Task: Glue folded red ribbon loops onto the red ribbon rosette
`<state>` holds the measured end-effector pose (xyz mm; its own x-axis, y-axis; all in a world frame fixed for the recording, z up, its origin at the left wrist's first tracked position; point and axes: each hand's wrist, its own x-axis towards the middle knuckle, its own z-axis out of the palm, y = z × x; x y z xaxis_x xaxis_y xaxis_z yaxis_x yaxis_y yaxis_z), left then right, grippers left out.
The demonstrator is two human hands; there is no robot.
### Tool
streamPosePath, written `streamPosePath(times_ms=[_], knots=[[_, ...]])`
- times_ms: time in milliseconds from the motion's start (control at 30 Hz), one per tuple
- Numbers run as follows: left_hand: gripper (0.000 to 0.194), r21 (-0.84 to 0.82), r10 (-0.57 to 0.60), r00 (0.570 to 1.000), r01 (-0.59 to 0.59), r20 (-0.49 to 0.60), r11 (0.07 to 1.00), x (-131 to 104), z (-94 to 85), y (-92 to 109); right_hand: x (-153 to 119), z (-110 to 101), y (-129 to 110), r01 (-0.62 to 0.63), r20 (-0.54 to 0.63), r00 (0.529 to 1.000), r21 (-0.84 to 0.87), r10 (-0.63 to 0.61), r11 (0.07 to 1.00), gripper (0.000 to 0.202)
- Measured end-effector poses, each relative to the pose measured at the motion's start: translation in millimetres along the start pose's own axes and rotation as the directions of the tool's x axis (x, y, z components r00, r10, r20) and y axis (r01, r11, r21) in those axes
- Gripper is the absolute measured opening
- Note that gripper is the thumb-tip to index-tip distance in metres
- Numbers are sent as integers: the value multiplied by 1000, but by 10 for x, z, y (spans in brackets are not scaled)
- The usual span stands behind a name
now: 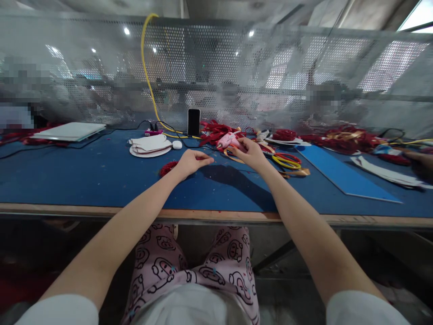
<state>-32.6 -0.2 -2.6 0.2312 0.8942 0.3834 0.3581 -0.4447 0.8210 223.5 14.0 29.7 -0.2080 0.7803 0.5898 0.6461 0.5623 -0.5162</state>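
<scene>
Over the blue table, my left hand (192, 163) is closed, its thumb and fingertips pinched together pointing right; whatever may be between them is too small to make out. A dark red fuzzy piece (168, 168) lies beside that hand, partly hidden behind the wrist. My right hand (249, 153) is at the pink glue gun (228, 140), fingers bent near its rear end; whether they grip it is unclear. An orange ribbon loop (233, 155) lies just below the glue gun. Red ribbons (216, 131) are heaped behind it.
Yellow- and red-handled scissors (287, 161) lie right of my right hand, before a blue board (345, 174). White cut pieces (150, 144) are stacked left. A phone (194, 122) stands near the mesh screen (216, 58). Another person's hand (419, 158) shows far right. Cables cross the back.
</scene>
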Motion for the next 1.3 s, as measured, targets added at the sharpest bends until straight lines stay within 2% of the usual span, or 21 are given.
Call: streamPosePath(times_ms=[100, 200, 333, 400, 533, 600, 733, 933, 1067, 1167, 1300], knots=[[30, 49, 15, 1000, -15, -7, 999, 1, -10, -1, 10, -33, -18, -22, -37, 999, 54, 24, 998, 38], [26, 56, 97, 994, -94, -41, 994, 4, 8, 10, 13, -53, -18, -29, -29, 999, 123, 33, 992, 40], [44, -72, 160, 986, -163, -46, 984, 7, 55, 43, -4, -45, -20, -53, 18, 999, 151, 51, 987, 38], [50, -179, 143, 989, -137, 23, 974, 3, 74, 66, -13, -23, -20, -62, 50, 997, 156, 55, 986, 39], [53, -336, 45, 988, 8, 150, 942, -20, 94, 96, -17, 28, -3, -38, 92, 996, 192, 21, 981, 44], [50, -348, 17, 990, 34, 143, 937, -30, 98, 99, -17, 37, 7, -65, 120, 992, 243, 36, 968, 47], [43, -349, 37, 997, -9, 74, 937, -30, 99, 93, -14, 7, 27, -150, 177, 981, 394, 85, 907, 47], [36, -302, 10, 997, 12, 71, 953, -7, 98, 83, 11, -45, 65, -210, 121, 978, 507, 172, 836, 44], [25, -185, 35, 995, -17, 94, 983, 2, 78, 62, 26, -39, 89, -216, 106, 976, 574, 190, 790, 38], [16, 61, 71, 993, -77, 95, 995, 6, 52, 41, 53, -37, 106, -226, 99, 972, 640, 212, 735, 39], [8, 345, 123, 980, -170, 155, 923, 10, 34, 9, 91, -68, 98, -266, 123, 959, 691, 254, 672, 45]])
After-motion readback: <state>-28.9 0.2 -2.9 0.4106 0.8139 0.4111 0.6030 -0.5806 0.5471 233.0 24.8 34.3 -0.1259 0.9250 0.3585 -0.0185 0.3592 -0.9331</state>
